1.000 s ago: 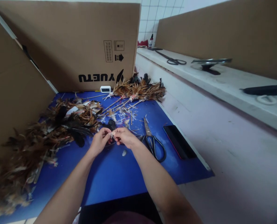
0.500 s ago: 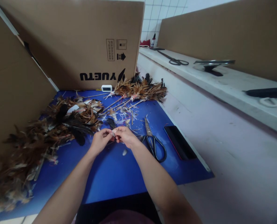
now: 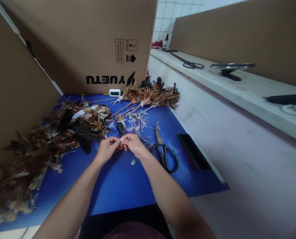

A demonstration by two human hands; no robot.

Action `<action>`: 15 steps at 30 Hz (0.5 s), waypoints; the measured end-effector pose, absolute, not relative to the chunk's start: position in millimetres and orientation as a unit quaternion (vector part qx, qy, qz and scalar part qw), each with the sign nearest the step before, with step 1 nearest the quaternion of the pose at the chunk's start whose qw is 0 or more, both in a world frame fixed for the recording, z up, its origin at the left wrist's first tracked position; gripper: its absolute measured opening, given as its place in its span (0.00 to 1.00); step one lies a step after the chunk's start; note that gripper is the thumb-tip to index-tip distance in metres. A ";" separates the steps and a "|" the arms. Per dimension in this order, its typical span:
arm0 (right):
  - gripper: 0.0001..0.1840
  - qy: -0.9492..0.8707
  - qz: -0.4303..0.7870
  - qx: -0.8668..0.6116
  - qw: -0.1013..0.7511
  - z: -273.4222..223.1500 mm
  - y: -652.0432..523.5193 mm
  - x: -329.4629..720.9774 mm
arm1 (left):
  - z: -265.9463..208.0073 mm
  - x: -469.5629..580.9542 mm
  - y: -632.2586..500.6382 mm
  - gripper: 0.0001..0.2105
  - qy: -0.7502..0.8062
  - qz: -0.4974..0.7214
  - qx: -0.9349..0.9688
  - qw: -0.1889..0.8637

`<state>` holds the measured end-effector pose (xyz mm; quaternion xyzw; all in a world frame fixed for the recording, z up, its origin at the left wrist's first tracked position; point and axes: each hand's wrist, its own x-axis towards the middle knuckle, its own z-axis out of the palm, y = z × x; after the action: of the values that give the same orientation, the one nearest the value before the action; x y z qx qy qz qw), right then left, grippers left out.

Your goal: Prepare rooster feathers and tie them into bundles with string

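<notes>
Turned slightly since the earlier frame, the black feather (image 3: 120, 128) shows just beyond the left hand (image 3: 108, 149) and right hand (image 3: 133, 144), whose fingertips pinch a pale bit (image 3: 121, 143) over the tabletop (image 3: 123, 189), seemingly a fine handling step whose next move calls for steady pinching.

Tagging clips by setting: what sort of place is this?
Probably a small makeshift craft workspace: heaped brown feathers, sticks with feathered ends and large black-handled scissors lie on a blue tabletop.
</notes>
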<state>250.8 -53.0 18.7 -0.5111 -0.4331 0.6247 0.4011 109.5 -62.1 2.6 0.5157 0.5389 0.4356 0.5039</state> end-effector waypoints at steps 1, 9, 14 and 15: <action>0.06 -0.435 0.624 -0.510 0.402 17.9 -52.8 250.7 | 2.4 109.5 -62.0 0.13 0.541 0.436 0.515 0.502; 0.06 -0.436 0.613 -0.514 0.413 16.7 -53.2 249.2 | -2.9 108.9 -59.4 0.06 0.569 0.434 0.520 0.467; 0.07 -0.436 0.606 -0.522 0.412 17.0 -53.2 249.8 | -6.5 105.4 -56.4 0.04 0.592 0.428 0.528 0.434; 0.07 -0.436 0.605 -0.524 0.411 16.9 -53.0 250.3 | -6.9 104.7 -55.9 0.05 0.594 0.427 0.529 0.430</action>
<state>250.3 -53.0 16.9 -0.5240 -0.4358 0.6054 0.4110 104.7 -55.9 -6.9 0.5291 0.5942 0.4266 0.4301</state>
